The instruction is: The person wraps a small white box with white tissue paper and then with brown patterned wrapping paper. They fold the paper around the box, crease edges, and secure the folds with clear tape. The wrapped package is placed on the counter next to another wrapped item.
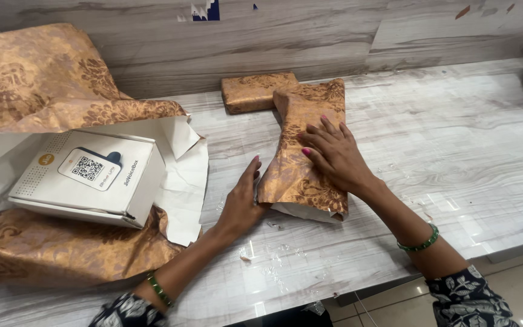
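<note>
Half-wrapped parcel [302,163] in bronze patterned paper lies mid-table [467,151], both hands on it.
Right hand [334,154] lies flat on top of the parcel, fingers spread, pressing the paper down, gripping nothing. Left hand [241,200] is open, set edge-on against the parcel's left side, fingers straight. White lining shows at the parcel's near open end. A smaller wrapped package [255,92] sits just behind the parcel, touching its far end. Left of the parcel, a white box [89,178] rests on a loose sheet of the same paper [37,97], white side turned up around it.
</note>
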